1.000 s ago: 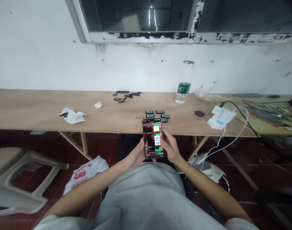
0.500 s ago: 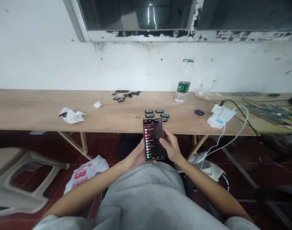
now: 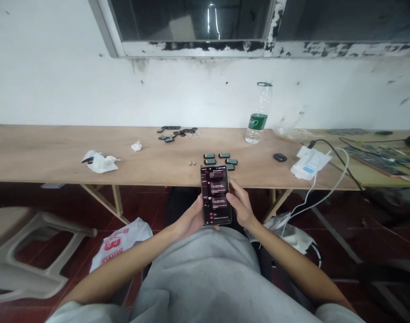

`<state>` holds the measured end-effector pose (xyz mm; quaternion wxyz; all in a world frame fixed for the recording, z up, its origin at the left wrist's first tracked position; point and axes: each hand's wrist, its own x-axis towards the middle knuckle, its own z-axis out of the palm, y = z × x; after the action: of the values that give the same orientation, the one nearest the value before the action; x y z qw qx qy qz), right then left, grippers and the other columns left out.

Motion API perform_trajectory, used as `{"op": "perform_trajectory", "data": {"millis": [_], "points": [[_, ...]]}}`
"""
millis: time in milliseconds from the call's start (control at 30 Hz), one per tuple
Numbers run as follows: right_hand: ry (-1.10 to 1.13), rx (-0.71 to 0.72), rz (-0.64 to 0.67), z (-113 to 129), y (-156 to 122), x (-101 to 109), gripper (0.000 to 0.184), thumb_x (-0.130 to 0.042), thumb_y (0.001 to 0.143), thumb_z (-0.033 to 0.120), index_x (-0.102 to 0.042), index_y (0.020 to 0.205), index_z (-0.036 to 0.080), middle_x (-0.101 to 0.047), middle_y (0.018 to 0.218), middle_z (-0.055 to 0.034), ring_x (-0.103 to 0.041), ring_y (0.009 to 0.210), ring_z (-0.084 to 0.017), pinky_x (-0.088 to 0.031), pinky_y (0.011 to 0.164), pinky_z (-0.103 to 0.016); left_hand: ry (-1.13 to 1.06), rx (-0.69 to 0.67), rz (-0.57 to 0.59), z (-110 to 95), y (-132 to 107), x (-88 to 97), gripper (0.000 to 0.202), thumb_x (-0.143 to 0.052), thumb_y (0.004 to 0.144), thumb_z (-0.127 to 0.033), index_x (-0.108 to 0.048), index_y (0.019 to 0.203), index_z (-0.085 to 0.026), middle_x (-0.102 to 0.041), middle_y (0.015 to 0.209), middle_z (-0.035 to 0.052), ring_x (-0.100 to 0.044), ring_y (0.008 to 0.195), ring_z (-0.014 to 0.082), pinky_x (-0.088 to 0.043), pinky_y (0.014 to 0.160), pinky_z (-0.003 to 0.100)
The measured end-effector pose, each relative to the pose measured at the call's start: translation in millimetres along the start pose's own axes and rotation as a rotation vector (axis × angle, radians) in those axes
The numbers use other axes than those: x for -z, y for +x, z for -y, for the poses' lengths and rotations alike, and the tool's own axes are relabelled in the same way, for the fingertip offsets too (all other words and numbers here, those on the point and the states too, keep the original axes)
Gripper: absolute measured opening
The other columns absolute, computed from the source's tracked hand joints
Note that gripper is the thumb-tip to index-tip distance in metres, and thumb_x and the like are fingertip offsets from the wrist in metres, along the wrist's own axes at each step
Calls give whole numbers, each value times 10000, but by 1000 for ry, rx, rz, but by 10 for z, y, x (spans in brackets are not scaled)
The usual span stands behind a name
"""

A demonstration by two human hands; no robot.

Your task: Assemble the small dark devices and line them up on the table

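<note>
I hold a dark smartphone [image 3: 215, 194] upright over my lap, its lit screen showing dark rows of text. My left hand [image 3: 190, 219] cups its lower left edge from behind. My right hand [image 3: 239, 205] grips the right edge, thumb resting on the screen. Just beyond the phone, on the wooden table [image 3: 56, 157], lie several small teal-and-black parts [image 3: 220, 159] and two tiny brass pieces [image 3: 191, 163].
A second heap of dark parts [image 3: 176, 133] lies further back. Crumpled tissues [image 3: 99, 162], a water bottle [image 3: 257, 117], a black case [image 3: 279, 157] and a white pack with cables [image 3: 309, 163] sit on the table. A plastic chair [image 3: 26, 251] and a bag [image 3: 119, 244] stand left.
The phone's screen has changed from a chat with pictures to a list, then to dark text rows. My right thumb has shifted slightly on the screen. Both hands stay put.
</note>
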<state>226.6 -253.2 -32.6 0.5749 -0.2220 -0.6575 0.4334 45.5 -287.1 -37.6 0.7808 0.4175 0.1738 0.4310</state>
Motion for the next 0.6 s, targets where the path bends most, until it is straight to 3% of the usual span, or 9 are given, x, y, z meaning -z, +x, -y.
{"op": "perform_trajectory", "data": {"millis": [233, 600], "points": [[49, 6, 13, -13, 4, 7, 517, -561, 981, 554, -598, 1381, 230, -650, 1369, -95, -627, 1230, -324, -509, 1068, -482, 34, 3, 5, 6, 10, 17, 661, -557, 950, -657, -505, 1472, -255, -617, 1316, 151, -657, 1020, 298, -567, 775, 402], [41, 3, 5, -15, 4, 6, 531, -548, 984, 571, -598, 1396, 240, -646, 1382, -90, -610, 1269, -327, -507, 1076, -478, 44, -4, -3, -2, 3, -4, 644, -559, 956, -649, -505, 1468, -263, -601, 1357, 147, -649, 1070, 313, -576, 762, 399]]}}
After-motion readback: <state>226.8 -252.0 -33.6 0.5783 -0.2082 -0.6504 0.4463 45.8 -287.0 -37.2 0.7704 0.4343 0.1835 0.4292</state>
